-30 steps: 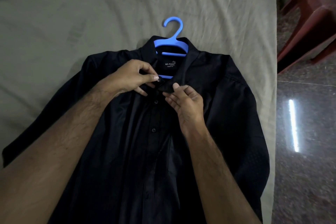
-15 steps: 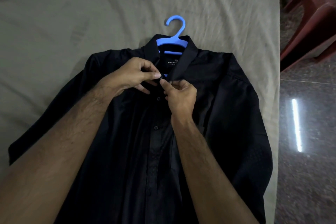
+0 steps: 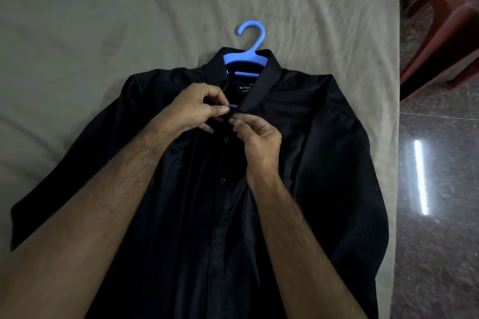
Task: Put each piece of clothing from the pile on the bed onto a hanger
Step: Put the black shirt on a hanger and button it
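A black button-up shirt (image 3: pixel 311 153) lies flat, front up, on the bed, with a blue plastic hanger (image 3: pixel 248 54) inside its collar; only the hook and the top of the hanger stick out. My left hand (image 3: pixel 199 109) pinches the left edge of the shirt's front just below the collar. My right hand (image 3: pixel 256 134) pinches the right edge at the same spot, fingertips meeting the left hand's at the top button. Two lower buttons show on the placket. The rest of the hanger is hidden under the cloth.
The bed is covered by a creased beige sheet (image 3: pixel 103 21). Its right edge runs down past the shirt's sleeve. Beyond it is a dark polished floor (image 3: pixel 440 215) with a light reflection, and red-brown furniture (image 3: pixel 445 21) stands at the top right.
My right hand has moved up and left from beside the placket and now grips the shirt edge at the top button. The right collar flap has been pulled over, covering part of the label.
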